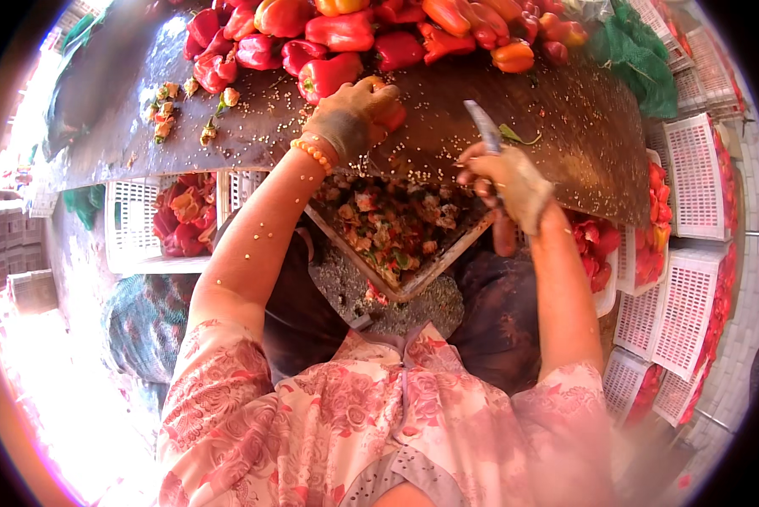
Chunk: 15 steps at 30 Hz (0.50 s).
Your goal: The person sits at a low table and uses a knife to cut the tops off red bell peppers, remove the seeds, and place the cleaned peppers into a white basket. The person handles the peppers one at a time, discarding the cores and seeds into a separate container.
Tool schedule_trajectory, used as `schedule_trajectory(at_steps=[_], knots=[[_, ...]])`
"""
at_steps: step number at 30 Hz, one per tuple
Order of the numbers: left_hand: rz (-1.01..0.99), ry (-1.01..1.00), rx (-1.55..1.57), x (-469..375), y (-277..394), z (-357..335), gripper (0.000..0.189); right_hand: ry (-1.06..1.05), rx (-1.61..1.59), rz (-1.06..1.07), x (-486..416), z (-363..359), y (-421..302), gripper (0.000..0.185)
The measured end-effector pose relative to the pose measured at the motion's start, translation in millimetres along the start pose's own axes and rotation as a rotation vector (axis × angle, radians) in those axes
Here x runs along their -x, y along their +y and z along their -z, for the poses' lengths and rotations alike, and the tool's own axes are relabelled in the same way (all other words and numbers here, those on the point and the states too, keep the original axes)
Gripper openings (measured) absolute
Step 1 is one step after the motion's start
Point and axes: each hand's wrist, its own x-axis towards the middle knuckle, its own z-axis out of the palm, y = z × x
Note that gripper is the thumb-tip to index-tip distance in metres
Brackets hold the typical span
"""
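Observation:
My left hand (pixel 354 117), in a soiled glove with a bead bracelet at the wrist, is closed around a red bell pepper (pixel 389 117), mostly hidden by the fingers, over the near part of the table. To the right, my right hand (pixel 506 177), also gloved, holds a knife (pixel 484 127) with its blade pointing up and away from me. Red and orange bell peppers (pixel 341 32) are heaped at the far side of the table. Cut pepper cores (pixel 164 114) with stems lie at the left. Pale seeds are scattered on the tabletop and my left forearm.
Below the edge of the dark table (pixel 582 146) sits a tray of cores and scraps (pixel 392 234), between my knees. White plastic crates (pixel 132 222) with red peppers stand at the left, and more crates (pixel 699 177) at the right. Green mesh (pixel 639 57) lies at the far right.

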Motion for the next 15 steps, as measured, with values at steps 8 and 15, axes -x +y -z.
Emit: schedule_trajectory(at_steps=[8,15], knots=[[0.199,0.090,0.182,22.3,-1.3,10.2,0.050,-0.120,-0.115,-0.023,-78.2,-85.1,10.9,0.015],[0.223,0.151,0.327,34.2,-17.4,4.3,0.059,-0.138,-0.080,-0.049,-91.2,-109.8,7.9,0.016]])
